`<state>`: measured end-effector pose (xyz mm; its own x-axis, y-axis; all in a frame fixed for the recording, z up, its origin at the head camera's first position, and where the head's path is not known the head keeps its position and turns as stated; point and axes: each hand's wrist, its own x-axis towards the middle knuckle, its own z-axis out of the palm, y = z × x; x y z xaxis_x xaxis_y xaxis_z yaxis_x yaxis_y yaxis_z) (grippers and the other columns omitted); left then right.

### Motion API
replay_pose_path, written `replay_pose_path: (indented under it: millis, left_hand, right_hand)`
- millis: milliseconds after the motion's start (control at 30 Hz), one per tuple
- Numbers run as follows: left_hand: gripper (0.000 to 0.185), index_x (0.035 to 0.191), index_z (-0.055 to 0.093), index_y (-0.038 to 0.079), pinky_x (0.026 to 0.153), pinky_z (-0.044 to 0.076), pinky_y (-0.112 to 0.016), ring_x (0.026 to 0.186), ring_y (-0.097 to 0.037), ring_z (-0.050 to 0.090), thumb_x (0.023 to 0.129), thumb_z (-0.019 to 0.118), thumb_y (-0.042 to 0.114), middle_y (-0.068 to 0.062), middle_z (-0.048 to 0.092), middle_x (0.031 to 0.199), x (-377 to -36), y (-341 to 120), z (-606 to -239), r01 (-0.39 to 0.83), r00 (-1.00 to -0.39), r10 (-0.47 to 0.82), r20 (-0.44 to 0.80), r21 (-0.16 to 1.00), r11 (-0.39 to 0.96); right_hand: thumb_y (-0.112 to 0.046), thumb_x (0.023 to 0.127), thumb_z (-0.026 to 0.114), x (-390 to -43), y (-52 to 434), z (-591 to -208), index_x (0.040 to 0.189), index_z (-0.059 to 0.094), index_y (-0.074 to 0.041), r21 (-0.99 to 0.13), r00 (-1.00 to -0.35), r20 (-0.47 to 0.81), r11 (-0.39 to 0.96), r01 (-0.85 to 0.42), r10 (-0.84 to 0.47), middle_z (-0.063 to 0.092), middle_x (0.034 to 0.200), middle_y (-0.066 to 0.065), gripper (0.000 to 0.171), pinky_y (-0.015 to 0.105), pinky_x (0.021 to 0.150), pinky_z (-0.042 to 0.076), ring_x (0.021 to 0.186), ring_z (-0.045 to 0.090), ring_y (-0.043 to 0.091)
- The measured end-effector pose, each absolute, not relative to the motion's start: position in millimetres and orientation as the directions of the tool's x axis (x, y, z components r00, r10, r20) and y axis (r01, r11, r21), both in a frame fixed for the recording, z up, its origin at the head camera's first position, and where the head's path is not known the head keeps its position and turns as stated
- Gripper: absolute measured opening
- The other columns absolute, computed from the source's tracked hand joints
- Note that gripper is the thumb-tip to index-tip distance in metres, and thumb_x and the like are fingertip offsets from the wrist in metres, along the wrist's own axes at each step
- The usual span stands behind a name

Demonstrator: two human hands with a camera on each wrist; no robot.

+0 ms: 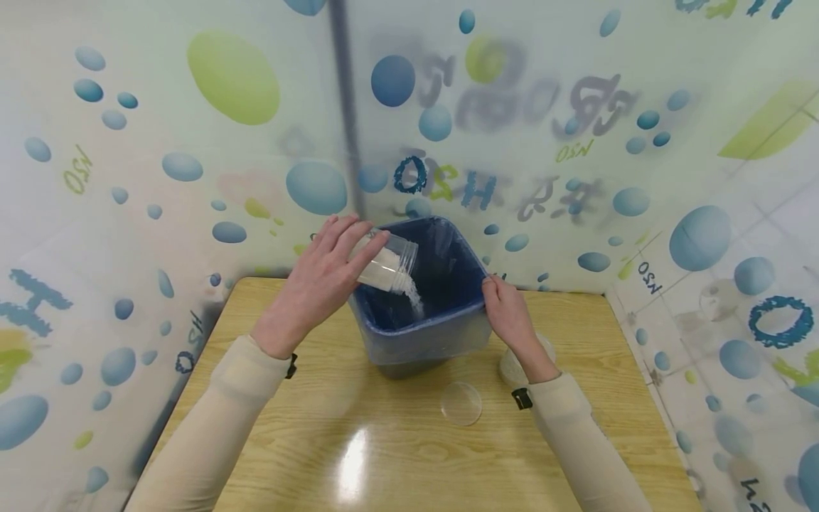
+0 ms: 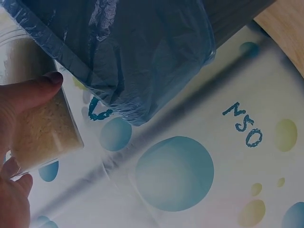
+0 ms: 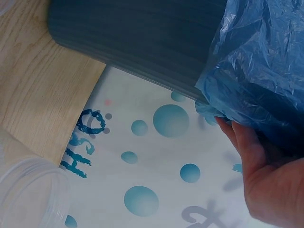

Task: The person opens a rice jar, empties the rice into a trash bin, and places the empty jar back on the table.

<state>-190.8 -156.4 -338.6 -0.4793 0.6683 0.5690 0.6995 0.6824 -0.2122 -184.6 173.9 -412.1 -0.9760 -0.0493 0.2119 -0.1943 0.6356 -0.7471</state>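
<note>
My left hand (image 1: 320, 277) grips a clear plastic jar (image 1: 379, 272) by its sides and tips it over the left rim of a bin. White grains (image 1: 414, 297), like rice, fall from the jar's mouth into the bin. In the left wrist view the thumb lies across the jar (image 2: 45, 126), which still holds grains. The dark bin (image 3: 128, 42) is lined with a thin blue bag (image 1: 429, 347) folded over its rim. My right hand (image 1: 508, 309) holds the right rim through the bag. The bin's bottom inside is hidden.
A clear round lid (image 1: 461, 404) lies on the wooden table (image 1: 397, 469) in front of the bin. Another clear jar (image 3: 35, 194) stands to the right, partly hidden under my right wrist in the head view. A patterned curtain (image 1: 243, 163) closes in the table's back and sides.
</note>
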Motion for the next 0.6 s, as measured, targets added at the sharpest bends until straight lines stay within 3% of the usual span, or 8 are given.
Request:
replay_pose_path:
  millis: [267, 600]
  left_hand:
    - [0.080, 0.153, 0.046, 0.009, 0.123, 0.023, -0.056, 0.141, -0.042, 0.039, 0.081, 0.075, -0.012, -0.023, 0.047, 0.148, -184, -153, -339, 0.689, -0.476, 0.665, 0.576, -0.226, 0.688]
    - [0.076, 0.154, 0.045, 0.011, 0.124, 0.019, -0.056, 0.143, -0.041, 0.037, 0.087, 0.071, -0.011, -0.022, 0.047, 0.149, -171, -148, -339, 0.664, -0.485, 0.659, 0.575, -0.248, 0.705]
  right_hand:
    - [-0.023, 0.110, 0.032, -181, 177, -412, 0.077, 0.043, -0.010, -0.754, -0.975, 0.215, 0.625, -0.202, -0.057, 0.032, 0.065, 0.002, 0.037, 0.036, 0.058, 0.029, 0.057, 0.024, 0.019]
    - [-0.023, 0.110, 0.032, -175, 182, -413, 0.077, 0.043, -0.010, -0.753, -0.972, 0.223, 0.622, -0.216, -0.067, 0.033, 0.066, 0.003, 0.037, 0.036, 0.057, 0.029, 0.058, 0.024, 0.019]
